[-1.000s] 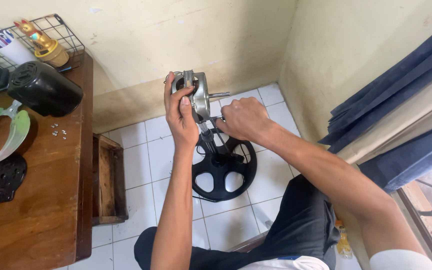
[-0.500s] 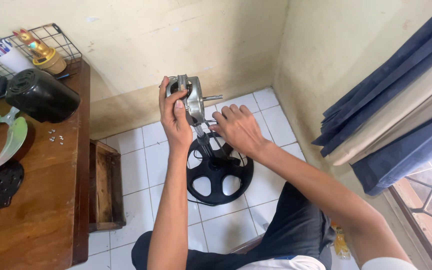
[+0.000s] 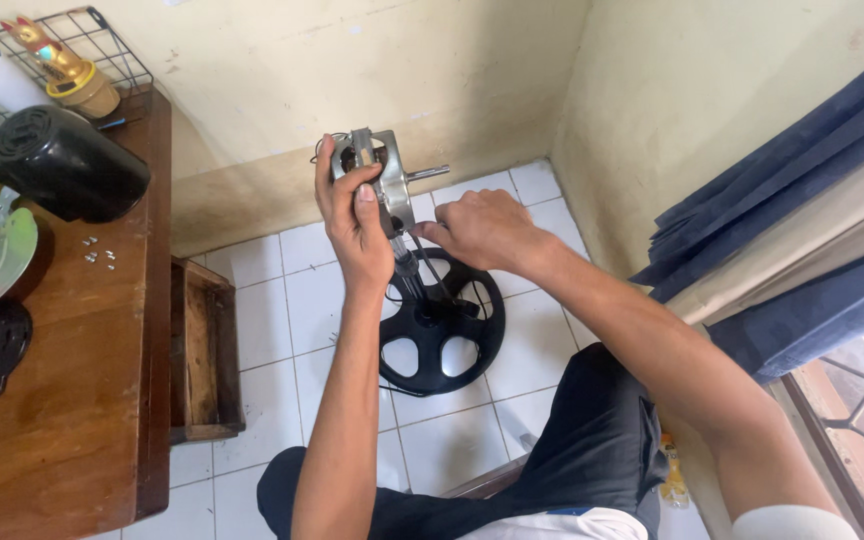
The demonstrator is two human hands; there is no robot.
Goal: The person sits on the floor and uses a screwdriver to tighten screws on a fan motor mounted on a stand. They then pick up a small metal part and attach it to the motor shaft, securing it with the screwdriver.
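The left hand (image 3: 357,215) has its fingers clamped around the metal fan motor (image 3: 377,175). The right hand (image 3: 482,230) has its fingers pinched together at the motor's underside, on the wires there. The black round base (image 3: 442,330) lies on the floor tiles directly below both sets of fingers.

Both forearms raised, left hand (image 3: 357,215) clenched, right hand (image 3: 482,230) pinching.

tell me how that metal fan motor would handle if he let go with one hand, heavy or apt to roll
The fan motor looks like solid metal, so probably heavy for its size; the left hand wraps right around it. Its rounded housing and protruding shaft suggest it could roll if laid on the table. The right hand works just beneath it, perhaps steadying it.
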